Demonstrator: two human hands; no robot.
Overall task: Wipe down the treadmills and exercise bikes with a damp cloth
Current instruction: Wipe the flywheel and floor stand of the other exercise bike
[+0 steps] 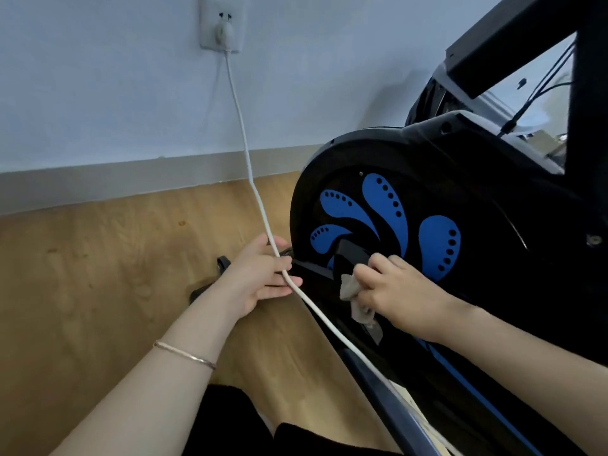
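Note:
A black exercise bike [477, 199] fills the right side, its round flywheel cover marked with blue petal shapes. My right hand [398, 291] is shut on a crumpled grey cloth [353, 294], pressing it against the black crank arm [352, 255] at the centre of the cover. My left hand [263, 274] reaches to the left of the crank and grips a black bar of the bike [309, 269]; its fingers lie against a white power cord [250, 166] that runs across them.
The white cord hangs from a plug in a wall socket [222, 26] and runs down past my left hand, along the bike's lower frame [388, 390]. Wooden floor [98, 274] lies to the left, with a grey baseboard [131, 179] below the pale wall.

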